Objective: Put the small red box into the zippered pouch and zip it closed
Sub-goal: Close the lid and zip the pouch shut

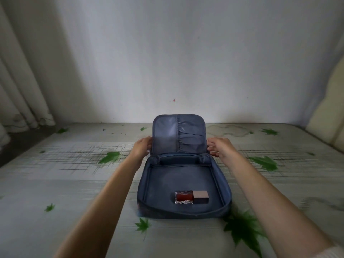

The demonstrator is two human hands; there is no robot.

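Observation:
A blue zippered pouch (158, 185) lies open on the bed, its lid (178, 135) standing upright at the far side. The small red box (191, 196) lies flat inside the pouch near its front edge. My left hand (142, 147) holds the lid's left edge, and my right hand (220, 146) holds the lid's right edge. Elastic pockets line the inside of the lid. The zipper pulls are not visible.
The pouch rests on a pale mattress cover (74, 174) printed with green leaves. A white wall (167, 53) rises just behind the lid. Curtains (22, 90) hang at the left and a cream cushion (327, 118) leans at the right.

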